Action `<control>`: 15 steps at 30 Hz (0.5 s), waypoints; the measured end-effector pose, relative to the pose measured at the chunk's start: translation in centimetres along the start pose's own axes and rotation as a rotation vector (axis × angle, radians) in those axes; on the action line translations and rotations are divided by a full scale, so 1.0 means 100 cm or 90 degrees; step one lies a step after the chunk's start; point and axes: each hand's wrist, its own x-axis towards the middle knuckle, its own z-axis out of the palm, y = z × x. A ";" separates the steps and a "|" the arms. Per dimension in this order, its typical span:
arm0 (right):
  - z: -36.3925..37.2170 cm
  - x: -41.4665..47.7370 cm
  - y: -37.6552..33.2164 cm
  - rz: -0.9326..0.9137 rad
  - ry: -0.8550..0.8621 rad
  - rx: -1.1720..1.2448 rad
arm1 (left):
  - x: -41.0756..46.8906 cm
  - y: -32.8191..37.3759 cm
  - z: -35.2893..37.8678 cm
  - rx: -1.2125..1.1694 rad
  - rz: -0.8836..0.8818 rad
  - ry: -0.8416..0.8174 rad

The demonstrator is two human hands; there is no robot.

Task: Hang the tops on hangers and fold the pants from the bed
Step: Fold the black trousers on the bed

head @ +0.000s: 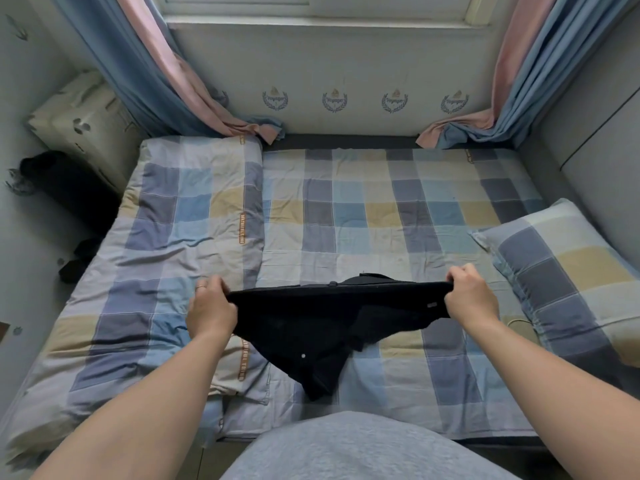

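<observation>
Black garment point(322, 320) between left hand point(210, 311), right hand point(471, 296).

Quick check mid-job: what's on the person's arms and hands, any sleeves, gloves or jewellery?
Both forearms are bare as far as the picture shows, no sleeves, gloves or watch. The left hand wears a thin ring on one finger; the right hand shows none. A grey top covers the body below.

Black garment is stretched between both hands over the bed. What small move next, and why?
Probably lay the black garment flat on the checked sheet ahead. The left hand and right hand grip its top edge taut, but the rest hangs bunched below, hard to fold midair.
</observation>
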 end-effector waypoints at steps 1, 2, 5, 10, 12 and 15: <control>0.002 0.000 0.002 0.014 -0.005 0.006 | 0.000 -0.005 0.003 -0.047 -0.036 -0.003; 0.004 0.000 0.004 0.030 -0.010 0.013 | -0.001 -0.010 0.006 -0.093 -0.082 -0.006; 0.010 0.000 0.013 0.105 -0.032 0.042 | -0.002 -0.027 0.015 -0.153 -0.232 -0.026; 0.020 -0.005 0.021 0.140 -0.107 0.002 | 0.000 -0.022 0.022 -0.595 -0.582 -0.104; 0.025 -0.006 0.025 0.140 -0.116 0.003 | 0.003 -0.016 0.021 -0.681 -0.593 -0.125; 0.028 -0.007 0.026 0.126 -0.149 0.146 | 0.007 -0.011 0.014 -0.693 -0.576 -0.130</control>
